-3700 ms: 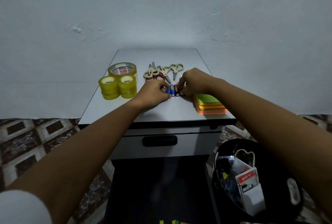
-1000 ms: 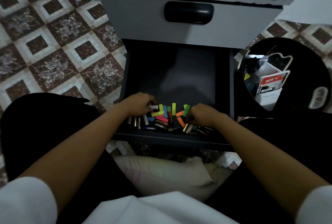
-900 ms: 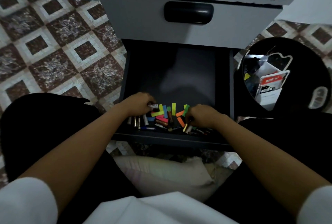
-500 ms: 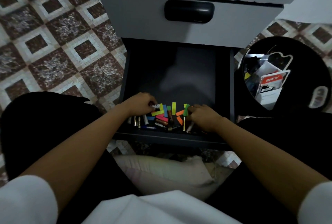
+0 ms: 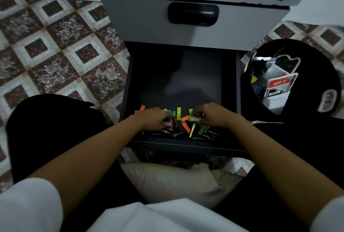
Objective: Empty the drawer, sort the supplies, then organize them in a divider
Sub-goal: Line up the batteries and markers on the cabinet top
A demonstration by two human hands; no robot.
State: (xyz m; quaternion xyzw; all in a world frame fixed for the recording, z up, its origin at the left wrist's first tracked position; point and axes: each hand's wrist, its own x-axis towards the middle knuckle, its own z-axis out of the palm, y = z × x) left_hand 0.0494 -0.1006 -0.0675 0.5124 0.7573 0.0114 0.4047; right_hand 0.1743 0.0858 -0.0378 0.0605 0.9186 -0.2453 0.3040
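Right hand (image 5: 212, 115) pinching pale cylindrical battery (image 5: 195, 119), long axis 3-to-9; left hand (image 5: 156, 119) curled on white battery (image 5: 167, 123); remaining loose batteries (image 5: 192, 130) at 6 o'clock, nearer right hand.

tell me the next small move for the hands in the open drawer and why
Probably lift both hands out with what they pinch. The right hand grips a pale cylinder, seemingly a battery, and the left hand pinches a small white item I cannot identify. Loose batteries and coloured paper strips still litter the drawer front, so emptying is unfinished.
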